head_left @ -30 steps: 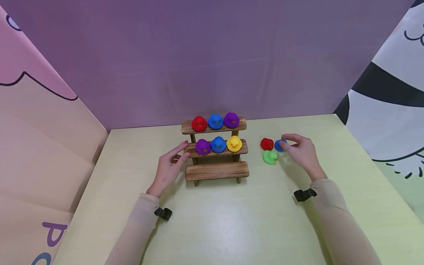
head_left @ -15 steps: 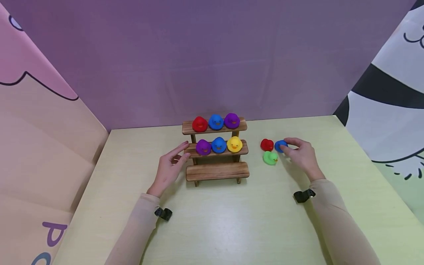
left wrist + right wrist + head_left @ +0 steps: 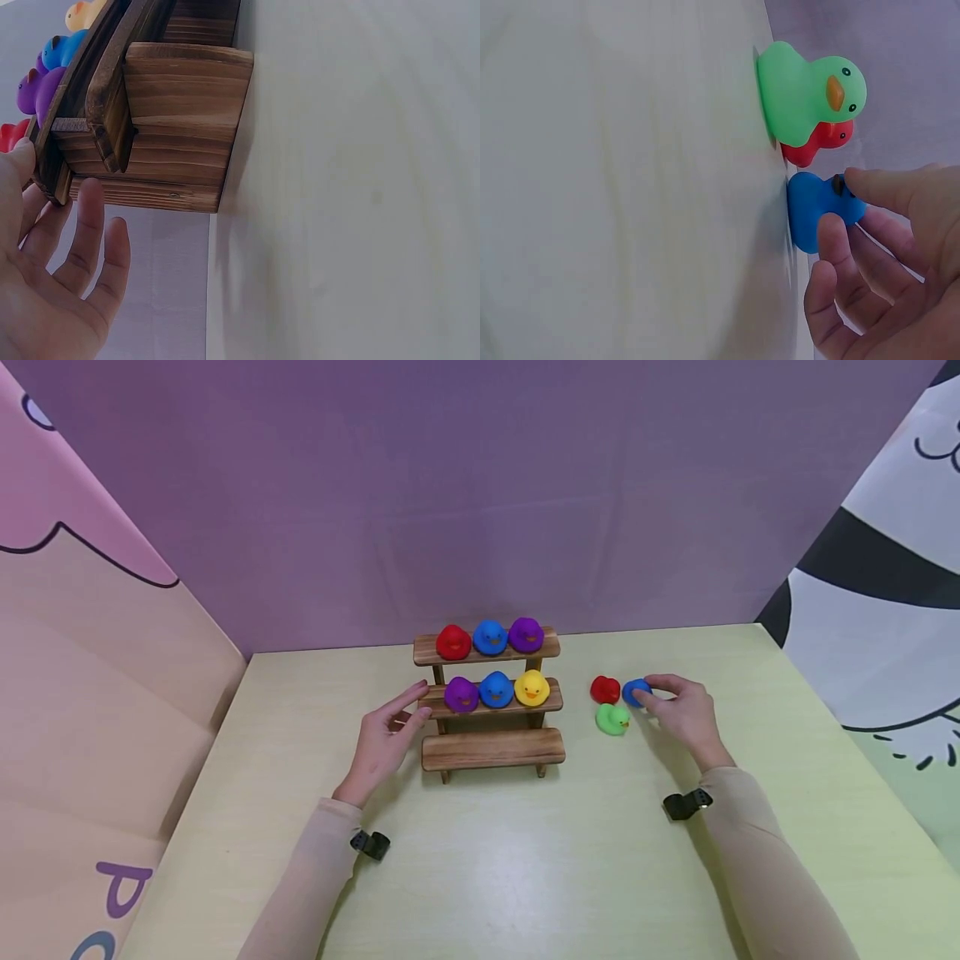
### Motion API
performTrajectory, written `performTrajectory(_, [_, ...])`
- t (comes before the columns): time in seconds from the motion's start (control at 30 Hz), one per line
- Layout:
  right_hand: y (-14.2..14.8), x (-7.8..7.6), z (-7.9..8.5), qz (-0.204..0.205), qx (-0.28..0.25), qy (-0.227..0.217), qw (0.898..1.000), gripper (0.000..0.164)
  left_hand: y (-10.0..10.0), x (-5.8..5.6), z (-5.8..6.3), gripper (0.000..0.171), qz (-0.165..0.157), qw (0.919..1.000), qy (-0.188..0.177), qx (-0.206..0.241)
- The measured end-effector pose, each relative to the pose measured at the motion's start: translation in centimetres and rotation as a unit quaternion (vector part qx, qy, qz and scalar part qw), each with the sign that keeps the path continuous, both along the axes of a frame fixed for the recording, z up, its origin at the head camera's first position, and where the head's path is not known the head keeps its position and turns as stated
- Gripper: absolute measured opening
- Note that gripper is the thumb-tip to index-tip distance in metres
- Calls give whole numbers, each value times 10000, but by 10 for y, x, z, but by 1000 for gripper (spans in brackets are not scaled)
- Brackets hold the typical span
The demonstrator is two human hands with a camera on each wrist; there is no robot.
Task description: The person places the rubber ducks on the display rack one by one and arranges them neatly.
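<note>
My left hand (image 3: 384, 745) holds the left end of the middle step of a three-step wooden display stand (image 3: 492, 748), with thumb and fingertips at the board's edge in the left wrist view. To the right of the stand, my right hand (image 3: 684, 714) pinches a small blue rubber duck (image 3: 814, 210) by its head between thumb and fingers. That duck looks to be resting on the table. Close beside it are a red rubber duck (image 3: 604, 690) and a green rubber duck (image 3: 795, 94). In the right wrist view the green one partly hides the red one.
On the top step sit red (image 3: 453, 643), blue (image 3: 491, 637) and purple (image 3: 527, 635) ducks. The middle step carries purple (image 3: 461, 695), blue (image 3: 497, 690) and yellow (image 3: 532, 688) ducks. A purple backdrop (image 3: 480, 502) rises behind the pale table (image 3: 487, 860).
The right hand has come slightly lower over the blue duck, and more of that duck shows between its fingers. My left hand stays at the stand.
</note>
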State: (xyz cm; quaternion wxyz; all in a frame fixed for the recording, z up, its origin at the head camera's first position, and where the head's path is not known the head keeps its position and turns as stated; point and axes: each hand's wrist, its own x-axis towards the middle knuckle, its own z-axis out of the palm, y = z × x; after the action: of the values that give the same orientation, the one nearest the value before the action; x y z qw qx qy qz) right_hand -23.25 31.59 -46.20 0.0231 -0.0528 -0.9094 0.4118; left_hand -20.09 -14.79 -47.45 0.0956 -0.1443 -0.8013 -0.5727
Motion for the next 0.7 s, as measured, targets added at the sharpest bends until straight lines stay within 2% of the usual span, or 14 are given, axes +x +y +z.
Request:
performTrajectory(0.4, [3, -1, -2, 39, 33, -58, 10000, 58, 0, 1, 1, 42, -25, 10000, 41, -50])
performTrajectory(0.7, [3, 0, -1, 19, 183, 165, 9997, 55, -1, 1, 1, 42, -39, 10000, -15, -57])
